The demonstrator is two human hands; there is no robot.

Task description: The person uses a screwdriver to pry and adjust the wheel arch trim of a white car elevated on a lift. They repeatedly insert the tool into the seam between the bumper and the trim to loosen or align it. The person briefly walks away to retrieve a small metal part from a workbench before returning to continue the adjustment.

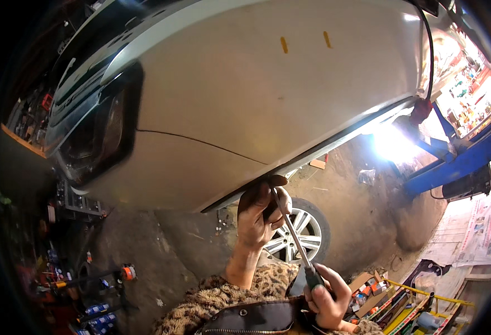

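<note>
My right hand [329,298] is closed round the dark handle of a screwdriver [297,240], whose long metal shaft slants up and to the left. The shaft's upper end reaches the fingers of my left hand [255,220], and its tip is hidden there. That left hand is raised with curled fingers, against the dark strip [231,196] along the lower edge of a light-coloured car body panel [217,95]. What those fingers grip is hidden. A small dark rounded shape [278,180] shows just above them at the panel edge; I cannot tell what it is.
Behind my hands a wheel with a silver rim [310,241] lies on the dirty floor. A headlight [103,125] is at the left, a blue metal beam [457,159] and bright lamp [393,142] at the right. Boxes and tools [371,293] lie lower right.
</note>
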